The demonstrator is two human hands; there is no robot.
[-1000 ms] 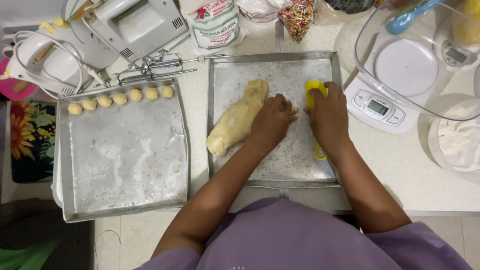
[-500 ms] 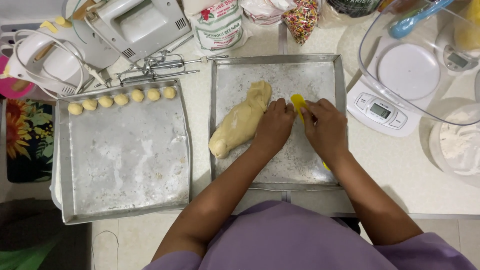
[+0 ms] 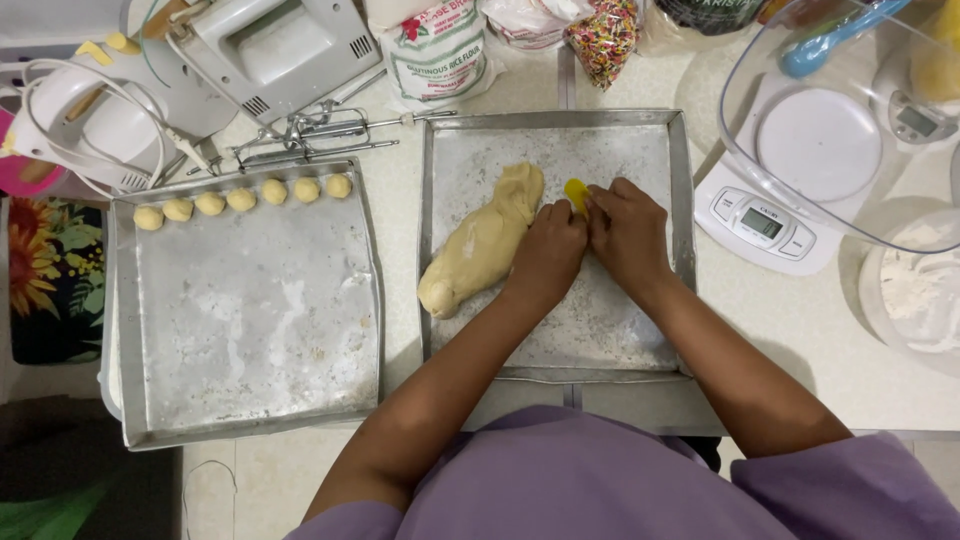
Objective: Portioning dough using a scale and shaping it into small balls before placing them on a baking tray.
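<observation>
From the head camera, you are working over the right baking tray [image 3: 680, 250], a floured metal tray lying on the pale counter. Your left hand [image 3: 548, 252] is resting on the tray with its fingers curled, touching the right flank of the dough log [image 3: 485, 240], which is lying aslant from the tray's near left toward its far middle. Your right hand [image 3: 628, 232] is sitting just right of the left one, knuckles nearly touching, and its fingertips are pinching a small yellow tool [image 3: 576, 192], only the far tip of which is showing between your two hands. The tool is lying just beside the far right end of the dough; whether it is touching the dough, you cannot tell.

To the left, a second tray [image 3: 250, 330] is carrying a row of dough balls [image 3: 241, 200] along its far edge. Beyond it a hand mixer [image 3: 270, 50] is lying on the counter with its beaters [image 3: 310, 135] beside it. On the right, a white kitchen scale [image 3: 760, 220] is sitting under the edge of a clear bowl [image 3: 800, 140].
</observation>
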